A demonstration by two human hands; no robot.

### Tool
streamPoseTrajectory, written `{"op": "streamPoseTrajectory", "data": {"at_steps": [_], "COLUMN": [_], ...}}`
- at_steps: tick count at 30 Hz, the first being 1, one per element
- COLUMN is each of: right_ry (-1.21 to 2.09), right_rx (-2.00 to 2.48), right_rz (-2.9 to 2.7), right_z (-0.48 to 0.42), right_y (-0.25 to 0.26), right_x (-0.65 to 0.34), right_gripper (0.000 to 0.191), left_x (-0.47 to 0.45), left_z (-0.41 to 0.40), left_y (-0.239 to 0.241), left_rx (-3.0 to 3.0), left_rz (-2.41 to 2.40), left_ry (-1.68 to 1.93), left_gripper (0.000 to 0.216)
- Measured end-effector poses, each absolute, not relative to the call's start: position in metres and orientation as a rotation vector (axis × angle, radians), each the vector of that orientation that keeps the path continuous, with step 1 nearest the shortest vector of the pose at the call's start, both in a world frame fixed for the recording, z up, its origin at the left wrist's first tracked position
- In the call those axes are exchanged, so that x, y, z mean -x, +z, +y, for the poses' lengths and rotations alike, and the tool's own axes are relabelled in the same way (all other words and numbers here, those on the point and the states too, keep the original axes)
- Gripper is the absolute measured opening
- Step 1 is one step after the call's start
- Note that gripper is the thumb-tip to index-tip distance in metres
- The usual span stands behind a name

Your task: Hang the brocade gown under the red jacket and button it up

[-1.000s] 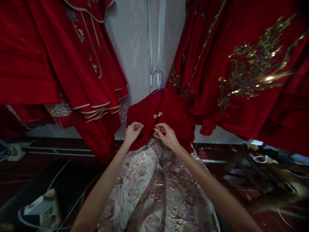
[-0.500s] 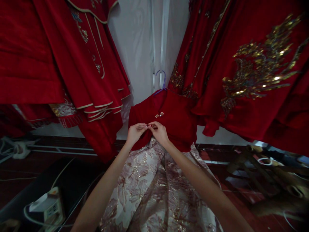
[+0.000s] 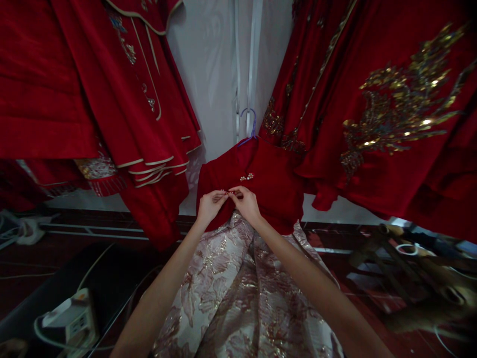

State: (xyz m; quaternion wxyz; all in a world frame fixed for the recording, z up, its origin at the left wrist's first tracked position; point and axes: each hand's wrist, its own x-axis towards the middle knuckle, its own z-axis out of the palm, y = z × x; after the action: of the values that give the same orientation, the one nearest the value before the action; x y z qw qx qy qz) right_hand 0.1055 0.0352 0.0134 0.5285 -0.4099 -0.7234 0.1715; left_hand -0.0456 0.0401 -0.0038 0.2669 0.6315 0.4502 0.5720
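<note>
In front of me a dress with a red short-sleeved bodice (image 3: 278, 186) and a pale skirt (image 3: 208, 283) with shiny floral brocade hangs on a purple hanger (image 3: 253, 130). One beaded frog button (image 3: 246, 177) shows at the chest. Just below it my left hand (image 3: 211, 203) and my right hand (image 3: 244, 201) meet fingertip to fingertip. Both are closed in a pinch at the bodice's front edge, on what looks like a second small frog button, mostly covered by the fingers.
Red garments with pale piping (image 3: 156, 144) hang on the left. On the right hangs a red garment with a gold sequin motif (image 3: 402, 99). A white power strip (image 3: 80, 318) with cables lies at lower left. A wooden stool (image 3: 406, 278) stands at lower right.
Both hands stay pinched together at nearly the same spot, with only a slight shift of the fingers. The dress has barely moved.
</note>
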Motion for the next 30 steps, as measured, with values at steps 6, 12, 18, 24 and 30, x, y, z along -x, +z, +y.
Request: {"op": "streamPoseTrajectory", "data": {"at_steps": [6,12,18,24,30], "right_ry": [0.425,0.430,0.403,0.340,0.326], "right_rx": [0.957,0.967,0.977,1.006,1.042], "right_rz": [-1.738,-1.738,-1.726,-1.746,-1.775], "right_z": [0.037,0.038,0.038,0.040,0.040], "right_y": [0.012,0.012,0.011,0.011,0.012], "right_x": [-0.108,-0.108,-0.104,-0.102,-0.100], "right_gripper": [0.015,0.015,0.015,0.016,0.015], "left_x": [0.045,0.043,0.045,0.048,0.054], "left_z": [0.037,0.037,0.041,0.044,0.045], "left_y": [0.000,0.000,-0.004,-0.003,-0.001], "left_rx": [-1.690,-1.706,-1.713,-1.718,-1.766], "left_rz": [1.190,1.183,1.188,1.211,1.196], "left_ry": [1.562,1.552,1.538,1.533,1.484], "left_gripper": [0.025,0.023,0.022,0.021,0.018]}}
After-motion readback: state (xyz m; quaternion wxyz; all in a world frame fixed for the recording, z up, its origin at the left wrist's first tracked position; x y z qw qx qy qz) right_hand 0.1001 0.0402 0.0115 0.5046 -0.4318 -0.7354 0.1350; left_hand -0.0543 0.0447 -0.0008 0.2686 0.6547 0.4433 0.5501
